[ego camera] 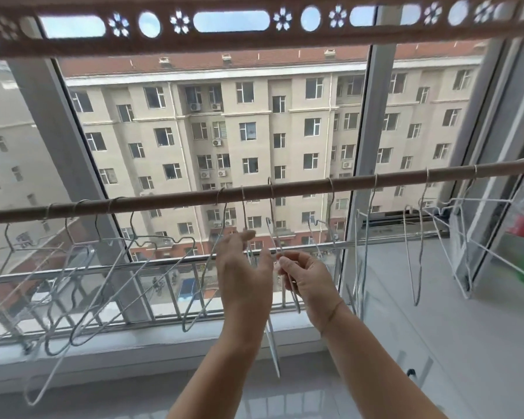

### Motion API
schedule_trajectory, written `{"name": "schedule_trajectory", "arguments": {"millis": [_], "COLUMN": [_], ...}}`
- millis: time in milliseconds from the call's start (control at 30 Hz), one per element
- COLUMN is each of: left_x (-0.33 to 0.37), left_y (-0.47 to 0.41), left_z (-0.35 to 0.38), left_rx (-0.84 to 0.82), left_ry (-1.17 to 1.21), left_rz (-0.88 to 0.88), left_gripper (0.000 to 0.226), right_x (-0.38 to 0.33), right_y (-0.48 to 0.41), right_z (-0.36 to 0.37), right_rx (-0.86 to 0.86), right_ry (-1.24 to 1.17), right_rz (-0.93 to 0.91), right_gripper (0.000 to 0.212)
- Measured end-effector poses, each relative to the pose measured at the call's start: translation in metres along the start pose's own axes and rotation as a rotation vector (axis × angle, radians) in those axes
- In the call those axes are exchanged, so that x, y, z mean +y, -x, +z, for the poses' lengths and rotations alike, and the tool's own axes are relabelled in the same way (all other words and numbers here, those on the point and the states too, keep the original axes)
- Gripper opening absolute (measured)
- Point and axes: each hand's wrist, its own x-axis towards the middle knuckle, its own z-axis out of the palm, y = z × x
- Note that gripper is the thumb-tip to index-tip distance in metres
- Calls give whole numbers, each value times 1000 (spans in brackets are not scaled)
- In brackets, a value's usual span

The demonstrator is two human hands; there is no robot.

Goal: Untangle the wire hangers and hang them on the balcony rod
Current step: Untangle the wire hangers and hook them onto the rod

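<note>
right hand [306,279] pinches a hanger [296,303] under the middle of the rod [285,189]; left hand [242,267] hovers spread beside it. best the left steadies the wire while the hook seats squarely.

A single view, worn on the person's head, faces forward through the balcony window [372,116] toward the apartment block [254,131] far opposite. It sits close to the rod [285,192], which crosses the frame from left to right with its hangers [365,255]. The left hand [242,267] and right hand [309,279] reach in from the near bottom edge, and a perforated rail [254,40] runs along the top.
</note>
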Motion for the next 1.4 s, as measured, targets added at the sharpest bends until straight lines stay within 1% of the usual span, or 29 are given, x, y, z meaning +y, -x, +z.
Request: {"name": "schedule_trajectory", "arguments": {"millis": [67,133,233,367,467,533,633,700,833,967,1033,1133,1200,1233,1333,1400], "left_x": [2,4,7,3,-3,-9,-18,-27,-48,-76,-93,-118,-131,-136,-146,-151], "left_y": [-7,-14,-28,-49,-60,-64,-55,-47,-13,47,73,103,115,118,122,122], "left_z": [4,12,28,49,62,69,71,69,65,63,61,51,41,36,25,23], "left_rx": [-94,-201,-341,-362,-373,-366,-361,-362,-332,-380,-402,-443,-514,-574,-756,-829], "left_ry": [29,56,116,97,203,248,314,348,389,357,338,254,186,135,25,-11], "left_rz": [2,-30,-191,-357,-488,-544,-629,-685,-796,-865,-912,-941,-910,-872,-747,-678], "left_gripper": [22,30,38,30,12,14,16,19,15,16,17,19,24,26,29,33], "right_x": [-4,-7,-11,-20,-24,-22,-11,1,35,66,83,108,125,132,141,143], "right_y": [-3,-5,-7,-15,-25,-30,-23,-11,22,53,62,66,66,65,66,68], "right_z": [0,1,5,12,18,19,15,7,-16,-43,-58,-82,-99,-108,-128,-135], "right_rx": [9,11,-1,4,51,79,70,51,-14,-82,-71,-1,24,23,-35,-84], "right_ry": [6,-4,-44,-59,-53,-45,-14,68,189,376,451,540,656,750,1067,1221], "right_rz": [-13,-14,-9,-24,-23,1,36,55,111,173,208,233,236,223,114,46], "right_gripper": [10,14,17,9,9,11,8,6,8,10,13,11,15,21,42,51]}}
